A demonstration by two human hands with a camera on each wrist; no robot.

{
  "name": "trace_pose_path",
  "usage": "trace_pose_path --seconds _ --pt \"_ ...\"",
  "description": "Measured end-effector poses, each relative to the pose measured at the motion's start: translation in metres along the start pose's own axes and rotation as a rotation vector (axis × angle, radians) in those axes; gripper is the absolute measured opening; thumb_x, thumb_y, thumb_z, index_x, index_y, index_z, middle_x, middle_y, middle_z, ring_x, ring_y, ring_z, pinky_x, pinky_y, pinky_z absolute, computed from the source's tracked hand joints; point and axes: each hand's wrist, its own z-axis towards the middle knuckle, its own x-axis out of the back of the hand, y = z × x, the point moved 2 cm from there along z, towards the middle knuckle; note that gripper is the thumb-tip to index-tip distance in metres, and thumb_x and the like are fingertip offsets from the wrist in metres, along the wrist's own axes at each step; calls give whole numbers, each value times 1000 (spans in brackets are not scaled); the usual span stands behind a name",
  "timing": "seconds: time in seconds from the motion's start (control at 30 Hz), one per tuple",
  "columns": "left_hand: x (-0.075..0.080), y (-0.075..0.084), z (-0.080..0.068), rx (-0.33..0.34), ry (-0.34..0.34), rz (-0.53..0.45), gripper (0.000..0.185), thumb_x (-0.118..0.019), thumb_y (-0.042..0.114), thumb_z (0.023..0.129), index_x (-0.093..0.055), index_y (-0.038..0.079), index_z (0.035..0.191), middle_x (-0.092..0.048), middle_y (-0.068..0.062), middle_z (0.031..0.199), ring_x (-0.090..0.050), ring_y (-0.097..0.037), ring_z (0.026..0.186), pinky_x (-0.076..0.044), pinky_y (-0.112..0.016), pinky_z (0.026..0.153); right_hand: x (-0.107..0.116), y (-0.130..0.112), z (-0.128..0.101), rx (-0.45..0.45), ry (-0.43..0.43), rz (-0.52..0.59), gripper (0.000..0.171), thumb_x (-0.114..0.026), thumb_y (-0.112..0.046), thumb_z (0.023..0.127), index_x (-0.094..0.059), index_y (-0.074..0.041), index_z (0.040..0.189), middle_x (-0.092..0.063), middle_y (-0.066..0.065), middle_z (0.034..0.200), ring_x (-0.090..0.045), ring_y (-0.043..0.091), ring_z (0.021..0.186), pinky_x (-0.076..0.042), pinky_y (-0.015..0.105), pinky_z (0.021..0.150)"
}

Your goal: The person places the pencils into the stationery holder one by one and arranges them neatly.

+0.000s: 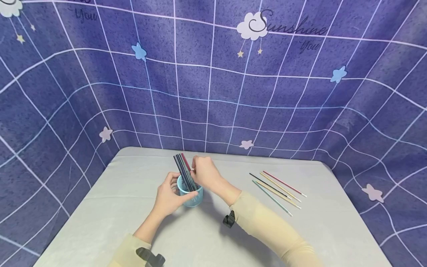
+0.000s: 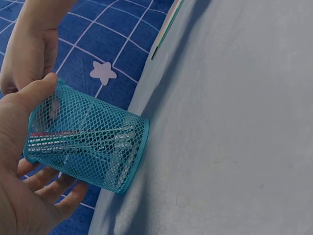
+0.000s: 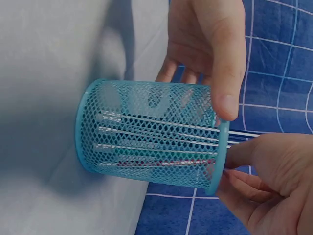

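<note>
The blue mesh cup [image 1: 191, 194] is standing upright on the grey bench [image 1: 100, 207], near the middle of its surface, and serves as the reference point below.

Left hand [image 1: 170, 198]: it is wrapping around the cup from the cup's left side. The thumb is lying over the rim nearest the person and the fingers are curling round the far wall, so the hand is gripping the cup. The left wrist view confirms this: the cup [image 2: 85, 139] is sitting in the palm of the left hand [image 2: 19, 166] with its base resting on the bench [image 2: 234, 122].

Right hand [image 1: 204, 172]: it is sitting just above and to the right of the cup's rim, with its fingertips closing together on the upper ends of the bundle of sticks [image 1: 184, 170] standing in the cup. In the right wrist view, the right hand [image 3: 266, 181] is pinching the sticks [image 3: 161, 134] where they leave the cup [image 3: 146, 142], while the left hand [image 3: 212, 46] is holding the rim.

The sticks in the cup are dark, with one red one among them, and they are leaning away from the person.

A second group of loose sticks [image 1: 277, 191], in red, yellow, dark and teal, is lying flat on the bench well apart to the right of the cup.

A purple grid-patterned backdrop [image 1: 213, 92] is hanging behind the cup and the bench.
</note>
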Motion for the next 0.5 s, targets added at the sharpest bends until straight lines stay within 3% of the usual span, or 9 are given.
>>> trace_pose_path --seconds 0.2,0.37,0.5 --pt "-1 1 0 12 3 -11 77 -101 28 73 -56 5 131 -74 -18 126 -76 -36 115 -63 -48 102 11 8 -1 31 13 80 8 -76 -8 93 -71 -2 95 -75 4 76 -63 7 61 -51 13 54" --pt "-1 1 -1 34 6 -8 78 -101 28 72 -56 5 131 -75 -17 125 -76 -36 115 -63 -48 103 31 24 -6 87 98 103 5 -73 -8 91 -71 -4 90 -76 4 75 -69 12 63 -56 18 58" --pt "-2 0 0 44 9 11 79 -102 29 71 -56 6 131 -75 -16 124 -76 -34 115 -63 -46 103 46 46 -15 53 125 101 4 -72 -8 91 -71 -5 91 -77 5 78 -70 14 65 -59 23 62"
